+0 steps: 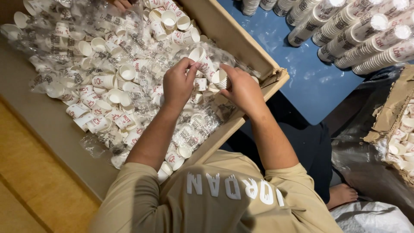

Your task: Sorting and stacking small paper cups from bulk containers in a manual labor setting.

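Observation:
My left hand (pixel 177 84) pinches a short stack of small white paper cups with red print (pixel 199 57) above a large cardboard box (pixel 241 41). Just to its right, my right hand (pixel 242 89) grips another small cup (pixel 220 79), close to the stack. The box is filled with several loose cups of the same kind (pixel 108 95), mixed with crumpled clear plastic wrap (pixel 69 43). Both hands hover over the box's near right corner.
Long nested stacks of cups (pixel 358 30) lie side by side on a blue surface (pixel 310 82) at the upper right. A torn cardboard box with more cups (pixel 399 129) sits on black plastic at the right. Another person's fingers (pixel 122 4) show at the top edge.

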